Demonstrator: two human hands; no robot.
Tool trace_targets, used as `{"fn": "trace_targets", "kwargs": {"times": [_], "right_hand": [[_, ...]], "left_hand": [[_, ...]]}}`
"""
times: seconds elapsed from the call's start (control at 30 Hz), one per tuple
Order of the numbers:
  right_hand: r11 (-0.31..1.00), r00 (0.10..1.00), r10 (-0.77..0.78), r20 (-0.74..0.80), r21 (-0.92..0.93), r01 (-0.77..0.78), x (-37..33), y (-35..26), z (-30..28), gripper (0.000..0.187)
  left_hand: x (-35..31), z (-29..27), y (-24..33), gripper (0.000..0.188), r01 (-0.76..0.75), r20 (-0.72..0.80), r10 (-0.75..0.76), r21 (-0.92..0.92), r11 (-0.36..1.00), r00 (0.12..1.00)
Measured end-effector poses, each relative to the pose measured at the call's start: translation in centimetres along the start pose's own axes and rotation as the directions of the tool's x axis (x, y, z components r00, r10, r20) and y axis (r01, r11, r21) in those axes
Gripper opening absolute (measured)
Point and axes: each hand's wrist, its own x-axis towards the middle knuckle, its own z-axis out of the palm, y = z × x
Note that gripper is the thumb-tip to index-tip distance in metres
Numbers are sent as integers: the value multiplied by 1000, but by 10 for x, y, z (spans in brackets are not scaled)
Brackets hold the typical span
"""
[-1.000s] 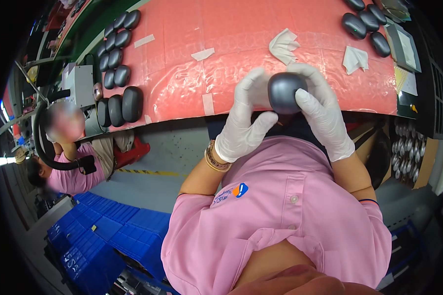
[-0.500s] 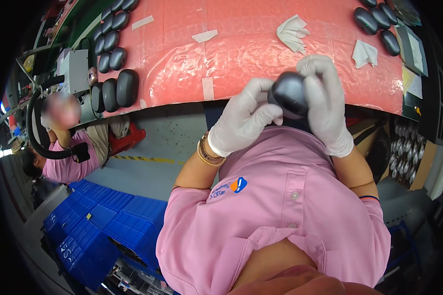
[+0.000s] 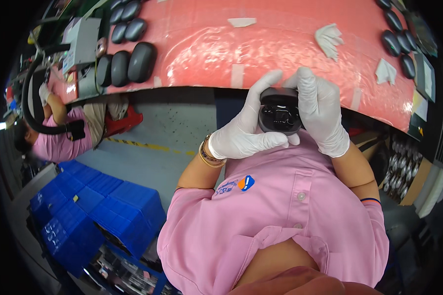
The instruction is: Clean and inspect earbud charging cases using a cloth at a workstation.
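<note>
A dark, rounded earbud case [image 3: 279, 118] is held in front of my chest at the edge of the red-covered table. Its lid is raised, and the glossy black inside faces me. My gloved left hand [image 3: 241, 129] wraps round its left side, thumb along the bottom. My gloved right hand [image 3: 320, 110] closes on the right side with the fingers up by the lid; its fingertips are partly hidden. Whether earbuds sit in the case I cannot make out.
Several dark oval cases [image 3: 142, 62] stand at the table's left, and several more [image 3: 391, 43] at the right. Crumpled white cloths [image 3: 328, 40] lie on the red cover [image 3: 197, 54]. A co-worker [image 3: 66, 132] sits left, beyond blue crates [image 3: 123, 201]. A carton [image 3: 416, 183] stands right.
The case, shut half a second ago, has its lid up and its inside turned toward me. Both hands have shifted round it. The view has turned slightly.
</note>
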Motion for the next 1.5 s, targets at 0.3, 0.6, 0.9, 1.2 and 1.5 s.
{"fn": "trace_targets", "kwargs": {"times": [0.3,0.6,0.9,1.2,1.5], "right_hand": [[977,989,-147,-9,-159,144,5,37,-15,43],[956,986,-155,-67,-261,133,5,48,-8,45],[944,977,-207,-56,-275,184,5,46,-12,40],[933,936,-154,-317,-360,31,28,21,-67,35],[573,878,-402,259,-677,462,64,41,-103,28]], "left_hand": [[-188,-231,56,60,30,-536,89,209,977,839],[-286,-386,114,67,-99,-943,332,329,939,8],[-276,-436,152,76,-125,-853,521,520,845,-29],[-232,-308,79,40,-737,-710,511,-17,676,485],[-14,-55,21,87,-92,-191,74,-84,992,979]]}}
